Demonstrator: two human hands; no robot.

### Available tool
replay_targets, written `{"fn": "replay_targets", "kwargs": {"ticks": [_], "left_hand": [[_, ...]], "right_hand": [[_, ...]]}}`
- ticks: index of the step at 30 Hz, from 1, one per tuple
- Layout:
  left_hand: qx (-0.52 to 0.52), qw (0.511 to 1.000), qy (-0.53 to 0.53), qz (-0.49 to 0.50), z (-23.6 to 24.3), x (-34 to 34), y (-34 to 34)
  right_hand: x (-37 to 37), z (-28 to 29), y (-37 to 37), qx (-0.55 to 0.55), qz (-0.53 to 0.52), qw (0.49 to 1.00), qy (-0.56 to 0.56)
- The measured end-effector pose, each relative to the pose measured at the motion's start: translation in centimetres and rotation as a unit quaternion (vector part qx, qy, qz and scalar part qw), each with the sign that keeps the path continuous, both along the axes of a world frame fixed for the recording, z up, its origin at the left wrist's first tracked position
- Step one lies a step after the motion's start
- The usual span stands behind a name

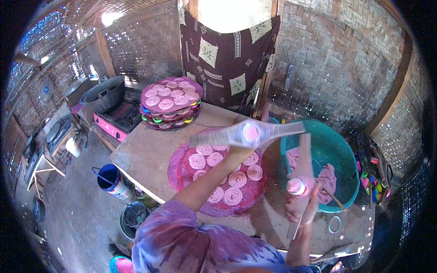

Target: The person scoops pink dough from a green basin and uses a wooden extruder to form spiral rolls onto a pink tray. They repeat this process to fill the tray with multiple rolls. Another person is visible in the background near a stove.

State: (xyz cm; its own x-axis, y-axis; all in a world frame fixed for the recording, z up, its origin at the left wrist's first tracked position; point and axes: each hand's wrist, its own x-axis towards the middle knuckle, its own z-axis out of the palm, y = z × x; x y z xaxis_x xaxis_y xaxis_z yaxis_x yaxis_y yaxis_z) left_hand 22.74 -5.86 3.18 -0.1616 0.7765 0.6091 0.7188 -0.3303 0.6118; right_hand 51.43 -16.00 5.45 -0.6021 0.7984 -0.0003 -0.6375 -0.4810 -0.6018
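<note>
My left hand holds up a long pale wooden press bar, gripping it from below near its middle. Pink dough fills the round cup in the bar's centre; the bar hides most of my fingers. My right hand is closed around a second wooden bar, tilted upright, with a round, pink-smeared plunger at its middle. Under my left arm, a round pink mesh tray carries several swirled pink dough rounds. Beyond my right hand stands a teal basin with lumps of pink dough.
A stack of mesh trays topped with dough swirls stands at the table's far left corner. A dark pot sits on a pink stove. A wooden stick leans in the basin, near a pale ring. Buckets stand on the floor.
</note>
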Motion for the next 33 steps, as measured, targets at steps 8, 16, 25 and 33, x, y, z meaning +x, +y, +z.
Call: {"fn": "replay_targets", "kwargs": {"ticks": [8, 16, 25, 33], "left_hand": [[-0.161, 0.950, -0.023, -0.266, 7.7, -0.9, -11.4], [-0.313, 0.866, 0.160, -0.356, 10.4, -0.4, -12.3], [-0.325, 0.860, -0.019, -0.392, 0.9, 3.4, -14.7], [-0.371, 0.855, -0.105, -0.346, 2.1, 0.1, -16.0]], "right_hand": [[-1.7, 5.3, -0.5, 0.454, -0.266, 0.749, -0.403], [-2.8, 8.1, -1.0, 0.643, -0.150, 0.588, -0.468], [-2.8, 3.1, -2.0, 0.539, -0.039, 0.649, -0.535], [-0.7, -2.4, -2.5, 0.101, 0.194, 0.971, -0.098]]}}
